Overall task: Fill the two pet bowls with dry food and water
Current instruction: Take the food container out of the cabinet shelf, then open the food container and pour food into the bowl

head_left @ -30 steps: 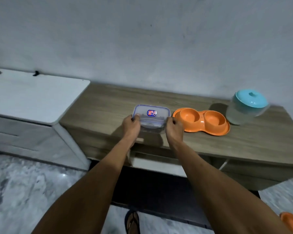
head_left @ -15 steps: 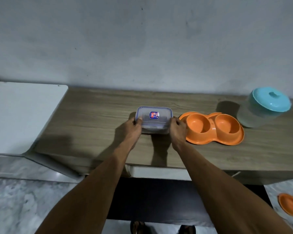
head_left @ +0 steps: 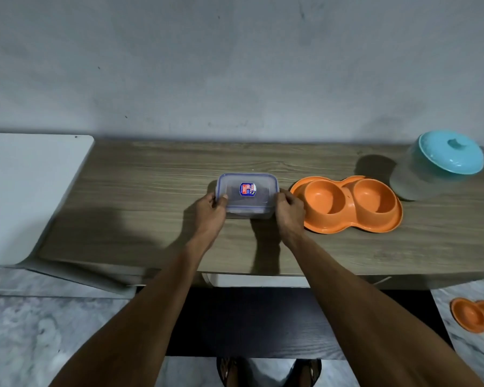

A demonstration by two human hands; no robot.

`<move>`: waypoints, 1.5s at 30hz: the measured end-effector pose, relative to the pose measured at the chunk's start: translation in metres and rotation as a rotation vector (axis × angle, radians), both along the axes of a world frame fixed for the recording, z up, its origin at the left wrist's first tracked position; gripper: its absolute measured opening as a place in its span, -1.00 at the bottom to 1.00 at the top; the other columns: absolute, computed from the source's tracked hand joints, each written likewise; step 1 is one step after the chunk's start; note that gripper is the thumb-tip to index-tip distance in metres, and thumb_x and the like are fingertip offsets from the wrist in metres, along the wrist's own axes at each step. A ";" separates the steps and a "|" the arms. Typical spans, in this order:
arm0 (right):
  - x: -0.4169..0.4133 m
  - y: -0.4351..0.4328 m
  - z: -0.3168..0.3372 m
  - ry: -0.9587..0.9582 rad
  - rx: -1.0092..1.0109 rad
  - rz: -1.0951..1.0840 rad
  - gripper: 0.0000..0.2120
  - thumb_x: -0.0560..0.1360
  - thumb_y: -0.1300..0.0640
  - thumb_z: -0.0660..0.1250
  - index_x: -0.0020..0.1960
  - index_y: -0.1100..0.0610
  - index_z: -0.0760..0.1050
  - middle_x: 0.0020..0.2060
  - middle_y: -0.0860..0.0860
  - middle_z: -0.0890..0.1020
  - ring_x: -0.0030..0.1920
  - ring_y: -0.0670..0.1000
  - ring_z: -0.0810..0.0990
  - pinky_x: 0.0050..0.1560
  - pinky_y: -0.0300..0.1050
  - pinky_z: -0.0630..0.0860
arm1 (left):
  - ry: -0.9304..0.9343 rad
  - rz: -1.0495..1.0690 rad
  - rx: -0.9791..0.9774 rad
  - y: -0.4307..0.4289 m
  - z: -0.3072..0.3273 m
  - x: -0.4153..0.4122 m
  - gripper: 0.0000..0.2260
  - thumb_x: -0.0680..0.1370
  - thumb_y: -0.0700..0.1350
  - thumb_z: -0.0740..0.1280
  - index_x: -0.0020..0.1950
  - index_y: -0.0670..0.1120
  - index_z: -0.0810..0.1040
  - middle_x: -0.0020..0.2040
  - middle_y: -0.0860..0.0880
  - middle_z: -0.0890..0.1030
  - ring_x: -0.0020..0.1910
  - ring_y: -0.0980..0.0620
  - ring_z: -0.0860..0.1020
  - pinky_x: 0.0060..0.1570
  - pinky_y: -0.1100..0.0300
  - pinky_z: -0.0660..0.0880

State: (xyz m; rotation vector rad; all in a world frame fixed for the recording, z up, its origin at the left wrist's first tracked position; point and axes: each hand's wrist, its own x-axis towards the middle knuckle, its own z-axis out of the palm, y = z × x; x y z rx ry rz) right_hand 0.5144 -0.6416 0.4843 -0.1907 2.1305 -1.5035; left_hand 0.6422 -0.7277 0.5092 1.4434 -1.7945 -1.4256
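A clear rectangular food container with a blue-edged lid and a small label sits on the wooden counter. My left hand grips its left end, thumb on the lid. My right hand grips its right end. Just right of it lies an orange double pet bowl, both cups empty. At the far right stands a translucent jug with a turquoise lid.
A white cabinet top adjoins the counter on the left. A second orange double bowl lies on the marble floor at lower right. A dark mat is below the counter, with my sandalled feet at the bottom edge.
The view has tilted down and moved closer to the counter. Both hands stay on the ends of the container, which now rests on the counter.
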 end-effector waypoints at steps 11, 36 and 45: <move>-0.034 -0.043 0.004 0.238 0.177 0.010 -0.66 0.63 0.12 0.09 -0.02 0.28 0.58 -0.01 0.29 0.64 0.07 0.30 0.56 0.02 0.03 0.40 | -0.279 0.193 0.037 -0.049 -0.012 -0.048 -0.48 0.66 0.11 0.00 0.33 -0.21 0.52 0.32 -0.25 0.54 0.26 -0.24 0.50 0.18 0.04 0.39; -0.043 -0.061 0.000 0.867 0.424 0.208 -0.80 0.55 0.13 0.23 0.03 0.24 0.52 0.05 0.23 0.57 0.08 0.30 0.54 0.03 0.13 0.43 | -0.262 0.362 -0.023 -0.044 -0.008 -0.035 -0.49 0.57 0.13 0.20 0.27 -0.30 0.45 0.32 -0.29 0.46 0.29 -0.24 0.44 0.21 0.04 0.35; -0.045 -0.120 0.014 0.653 0.665 0.733 -0.52 0.59 -0.13 0.09 0.18 0.20 0.58 0.22 0.24 0.60 0.17 0.25 0.58 0.09 0.05 0.45 | 0.154 0.362 0.463 -0.004 -0.033 -0.032 -0.59 0.43 0.01 0.52 0.12 -0.08 0.41 0.15 -0.15 0.60 0.13 -0.16 0.60 0.16 -0.08 0.56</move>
